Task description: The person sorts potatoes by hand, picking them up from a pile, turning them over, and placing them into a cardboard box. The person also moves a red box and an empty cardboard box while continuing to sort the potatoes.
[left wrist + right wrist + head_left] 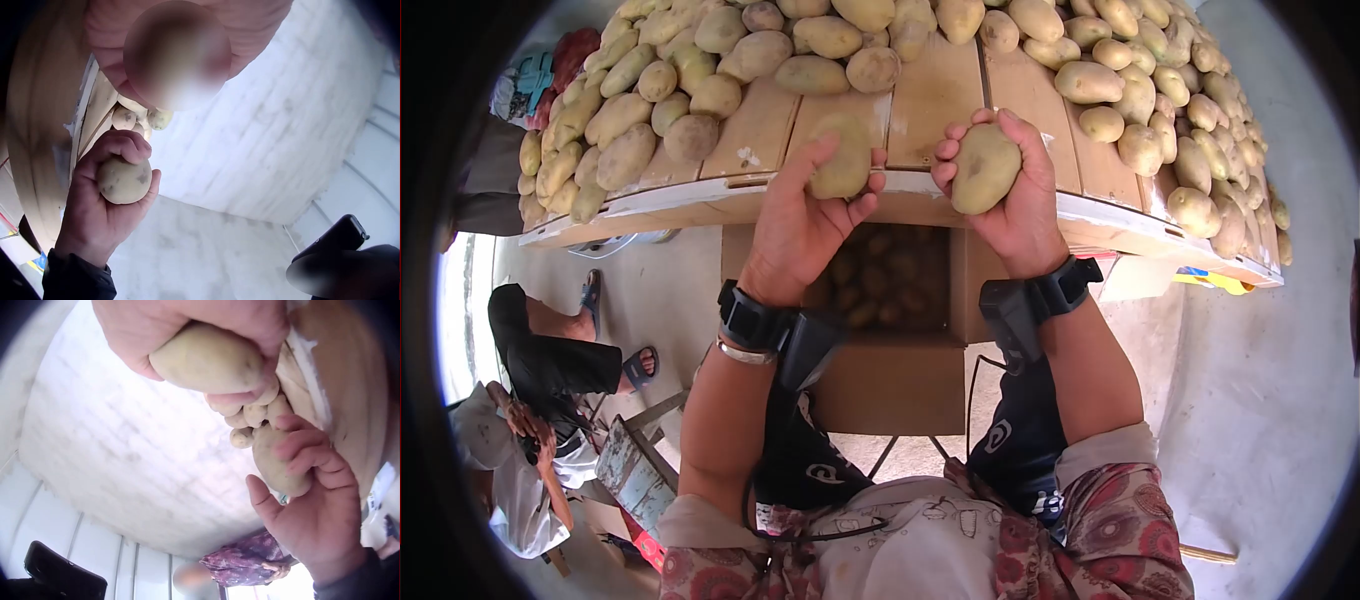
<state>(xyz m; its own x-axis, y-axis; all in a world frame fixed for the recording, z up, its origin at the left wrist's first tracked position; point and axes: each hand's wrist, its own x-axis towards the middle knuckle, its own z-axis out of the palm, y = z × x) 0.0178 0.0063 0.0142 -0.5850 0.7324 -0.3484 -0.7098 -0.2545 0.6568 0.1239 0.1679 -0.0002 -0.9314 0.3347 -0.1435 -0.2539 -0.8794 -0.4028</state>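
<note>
You are seeing no readable words or numbers anywhere. A white round logo is showing on each dark arm sleeve [825, 472], but it is spelling nothing legible.

In front of me a wooden plank surface [930, 100] with a white front edge carries a heap of loose potatoes [690, 70], piled along its left, back and right, leaving bare boards in the middle.

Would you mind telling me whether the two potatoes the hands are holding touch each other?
Apart. The head view shows bare wooden table edge between the left hand's potato and the right hand's potato, each gripped separately.
</note>
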